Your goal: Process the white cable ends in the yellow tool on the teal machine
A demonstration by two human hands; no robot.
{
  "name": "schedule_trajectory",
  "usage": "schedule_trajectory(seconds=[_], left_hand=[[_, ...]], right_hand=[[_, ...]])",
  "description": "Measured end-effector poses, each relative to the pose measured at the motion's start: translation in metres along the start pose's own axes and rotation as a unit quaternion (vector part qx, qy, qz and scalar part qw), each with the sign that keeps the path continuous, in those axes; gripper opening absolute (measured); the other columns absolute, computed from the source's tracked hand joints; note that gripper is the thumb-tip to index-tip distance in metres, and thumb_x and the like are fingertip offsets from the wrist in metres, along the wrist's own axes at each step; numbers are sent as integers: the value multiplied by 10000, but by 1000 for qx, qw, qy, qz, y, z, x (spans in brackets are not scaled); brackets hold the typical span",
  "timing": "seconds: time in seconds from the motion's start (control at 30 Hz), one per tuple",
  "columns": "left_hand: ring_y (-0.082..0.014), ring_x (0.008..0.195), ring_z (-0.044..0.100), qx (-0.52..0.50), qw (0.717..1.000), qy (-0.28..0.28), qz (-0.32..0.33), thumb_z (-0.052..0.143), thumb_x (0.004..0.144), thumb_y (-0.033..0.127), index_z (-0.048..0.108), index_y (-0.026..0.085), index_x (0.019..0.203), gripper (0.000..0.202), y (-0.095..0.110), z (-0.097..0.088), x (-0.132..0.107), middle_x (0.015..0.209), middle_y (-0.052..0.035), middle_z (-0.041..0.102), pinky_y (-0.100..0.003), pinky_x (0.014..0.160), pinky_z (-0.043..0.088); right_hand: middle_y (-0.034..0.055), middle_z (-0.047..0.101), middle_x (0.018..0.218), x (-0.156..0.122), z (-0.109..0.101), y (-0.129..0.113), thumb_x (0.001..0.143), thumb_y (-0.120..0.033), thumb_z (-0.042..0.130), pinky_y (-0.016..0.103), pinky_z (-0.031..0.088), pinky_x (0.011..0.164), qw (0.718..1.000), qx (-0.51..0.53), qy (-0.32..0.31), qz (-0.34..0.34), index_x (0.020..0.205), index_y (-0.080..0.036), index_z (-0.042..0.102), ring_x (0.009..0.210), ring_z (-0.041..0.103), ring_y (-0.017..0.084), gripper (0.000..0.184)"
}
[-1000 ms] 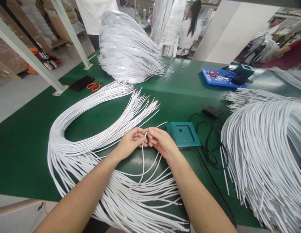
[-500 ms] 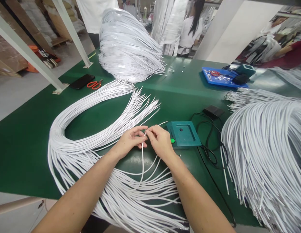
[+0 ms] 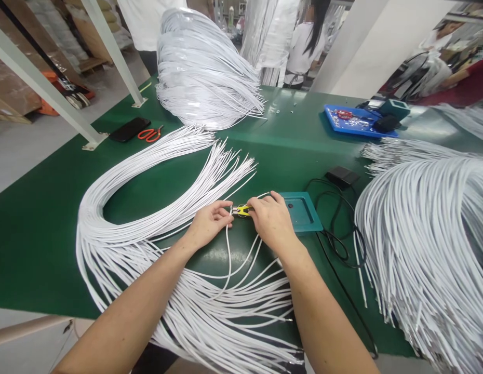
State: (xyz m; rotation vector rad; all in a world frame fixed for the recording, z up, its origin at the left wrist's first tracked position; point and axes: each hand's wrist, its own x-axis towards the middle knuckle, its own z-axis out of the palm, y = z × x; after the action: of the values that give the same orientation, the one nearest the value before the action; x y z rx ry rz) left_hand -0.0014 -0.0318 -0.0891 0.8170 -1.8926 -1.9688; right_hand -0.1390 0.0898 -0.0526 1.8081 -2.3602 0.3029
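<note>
Near the middle of the head view, my left hand [image 3: 207,223] pinches a single white cable [image 3: 228,244] close to its upper end, and the rest of it hangs down in a curve. My right hand [image 3: 271,221] is closed around small yellow-handled pliers [image 3: 244,210]. Their metal jaws point left and meet the cable end at my left fingertips. Whether the jaws grip it is too small to tell. Under my forearms spreads a large looped bundle of white cables [image 3: 89,223], its loose ends fanning out to the right.
A teal device [image 3: 304,210] with a black cord lies partly behind my right hand. Cable coils stand at the right [image 3: 413,223] and the back [image 3: 202,72]. Orange-handled scissors [image 3: 150,135], a black phone [image 3: 130,130] and a blue tray [image 3: 358,134] lie farther back. People stand beyond the table.
My right hand has left the cable end, shifted slightly right and now has the yellow-handled pliers, their jaws at the cable end. My left hand keeps its pinch in nearly the same place.
</note>
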Motion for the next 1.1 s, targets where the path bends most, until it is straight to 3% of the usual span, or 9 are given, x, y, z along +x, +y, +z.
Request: schedule_trajectory(seconds=[0.13, 0.27, 0.6, 0.67, 0.73, 0.87, 1.1], left_hand=[[-135, 648, 650, 14, 1000, 8, 10, 691, 684, 266, 576, 155, 1078, 426, -3, -1, 2, 720, -3, 641, -286, 716, 496], [-144, 658, 655, 38, 999, 20, 17, 680, 689, 258, 571, 152, 1068, 408, -7, -1, 4, 723, -12, 651, -292, 713, 504], [-144, 632, 654, 83, 995, 44, 34, 667, 678, 233, 598, 165, 997, 333, -13, -3, 7, 687, -5, 664, -280, 678, 504], [-143, 634, 652, 74, 995, 50, 34, 675, 673, 237, 596, 161, 1000, 345, -11, -4, 6, 692, -7, 665, -279, 681, 505], [-142, 644, 650, 59, 996, 51, 40, 678, 676, 247, 590, 155, 1018, 365, -7, -4, 5, 701, -11, 664, -281, 694, 506], [-140, 679, 639, 36, 996, 51, 63, 679, 694, 272, 585, 147, 1052, 391, 0, -4, 0, 734, -23, 666, -269, 690, 489], [-124, 670, 599, 127, 981, 67, 129, 639, 756, 329, 625, 194, 1059, 332, 5, 1, -9, 789, -26, 689, -236, 602, 419]], right_hand=[[64, 680, 844, -1, -1, 1, 804, -151, 538, 412, 232, 1004, 1000, 5, -2, -16, 940, -192, 607, 850, 528, 216, 159], [60, 672, 770, 1, -2, 0, 801, -93, 490, 397, 257, 972, 1000, -11, -12, -19, 898, -193, 632, 831, 506, 213, 199], [68, 644, 665, 4, 1, 2, 809, -120, 493, 399, 297, 927, 1000, -1, -14, 1, 855, -193, 668, 762, 476, 217, 195], [74, 665, 724, 3, 0, 1, 804, -123, 505, 411, 296, 948, 1000, 6, -12, -1, 881, -189, 665, 799, 495, 224, 190], [95, 683, 909, 2, -1, -2, 800, -144, 528, 442, 273, 992, 1000, 18, 7, -3, 957, -183, 650, 918, 511, 244, 203], [99, 579, 1234, 1, -4, -15, 843, -219, 514, 490, 200, 1066, 994, 77, 73, 7, 1066, -190, 613, 1163, 451, 262, 246], [92, 611, 1178, 4, 3, -32, 855, -308, 512, 465, 277, 1039, 963, 216, 146, 65, 876, -204, 641, 1138, 510, 235, 167]])
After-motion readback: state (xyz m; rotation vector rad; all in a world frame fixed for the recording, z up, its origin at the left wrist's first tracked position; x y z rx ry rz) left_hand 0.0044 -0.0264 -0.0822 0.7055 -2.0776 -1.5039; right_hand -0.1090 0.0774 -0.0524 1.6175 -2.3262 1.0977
